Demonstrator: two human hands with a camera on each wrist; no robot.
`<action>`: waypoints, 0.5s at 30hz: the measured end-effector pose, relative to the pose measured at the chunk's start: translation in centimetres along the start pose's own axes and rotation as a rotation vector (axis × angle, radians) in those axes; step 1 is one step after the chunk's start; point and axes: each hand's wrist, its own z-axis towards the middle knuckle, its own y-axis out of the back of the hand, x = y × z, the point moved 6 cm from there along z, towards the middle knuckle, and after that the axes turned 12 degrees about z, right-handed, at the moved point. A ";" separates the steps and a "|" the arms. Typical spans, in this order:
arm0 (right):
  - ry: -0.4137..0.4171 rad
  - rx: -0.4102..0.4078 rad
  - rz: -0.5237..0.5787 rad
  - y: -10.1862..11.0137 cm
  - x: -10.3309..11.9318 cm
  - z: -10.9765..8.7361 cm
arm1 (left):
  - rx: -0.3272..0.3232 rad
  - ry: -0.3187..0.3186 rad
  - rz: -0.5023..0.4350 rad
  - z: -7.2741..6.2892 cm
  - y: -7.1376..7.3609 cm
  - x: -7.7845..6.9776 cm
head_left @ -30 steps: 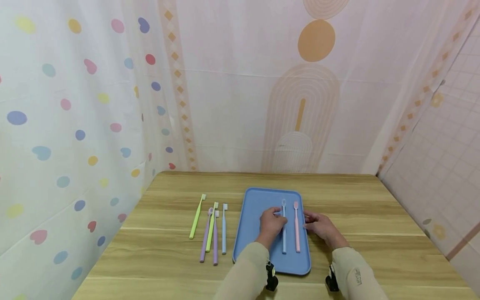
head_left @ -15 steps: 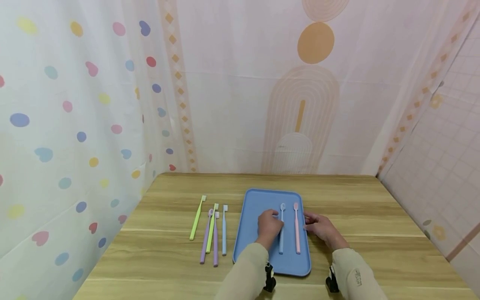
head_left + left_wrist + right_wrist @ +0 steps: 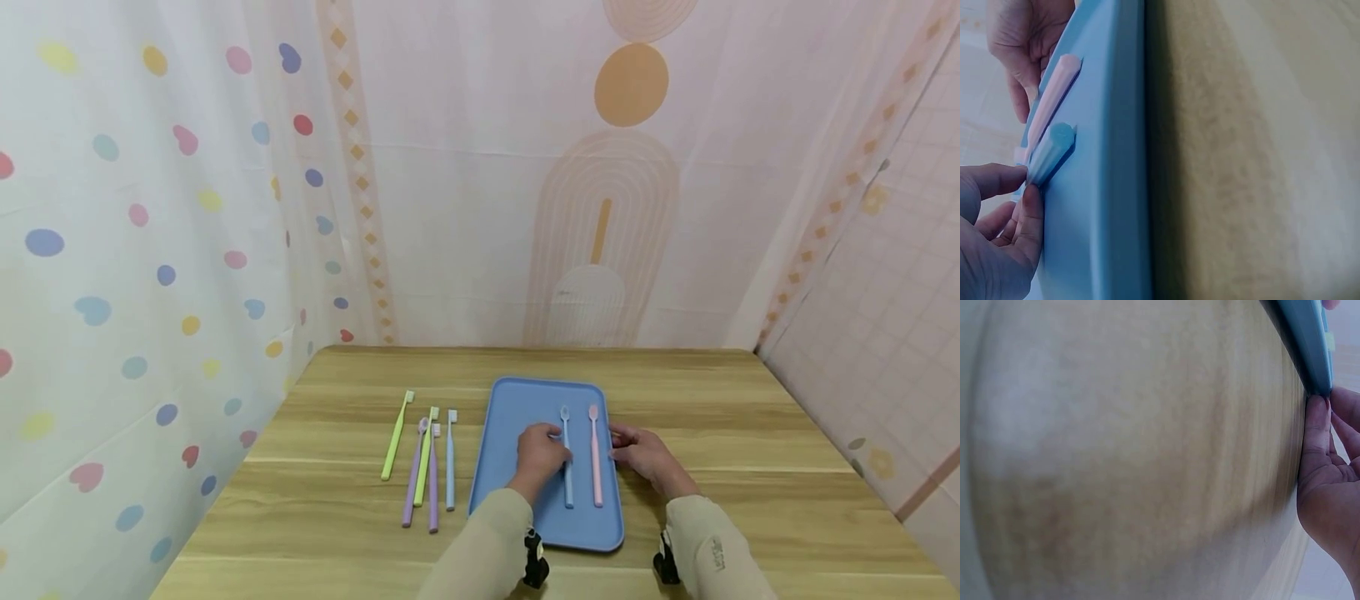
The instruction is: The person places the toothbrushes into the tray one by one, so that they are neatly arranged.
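Note:
A blue tray (image 3: 525,402) lies on the table with a pink toothbrush (image 3: 596,471) and a light blue toothbrush (image 3: 568,485) side by side on its right half. My left hand (image 3: 538,454) reaches over the tray and pinches the blue toothbrush's handle (image 3: 1050,150) between thumb and fingers. The pink toothbrush's handle (image 3: 1054,94) lies beside it in the left wrist view. At the tray's right side, my right hand (image 3: 647,457) holds the rim; the right wrist view has its thumb and fingers (image 3: 1317,415) meeting at the tray's edge (image 3: 1310,350).
Left of the tray lie a blue toothbrush (image 3: 450,467), two purple ones, one a purple toothbrush (image 3: 411,492), and two green ones, including a green toothbrush (image 3: 393,442). Some of them overlap. Patterned curtains (image 3: 465,208) stand behind and beside the wooden table (image 3: 300,500).
The blue toothbrush on the tray first shifted a little left with my left hand, then its handle end swung slightly right. My right hand has stayed at the rim.

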 end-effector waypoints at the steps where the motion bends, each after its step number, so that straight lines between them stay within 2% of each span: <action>1: 0.001 -0.001 0.000 0.0 0.0 0.0 | 0.002 -0.001 0.003 0.0 -0.1 -0.1; 15: 0.002 -0.020 -0.028 0.1 -0.2 0.3 | 0.042 0.015 -0.019 0.6 -1.7 -0.9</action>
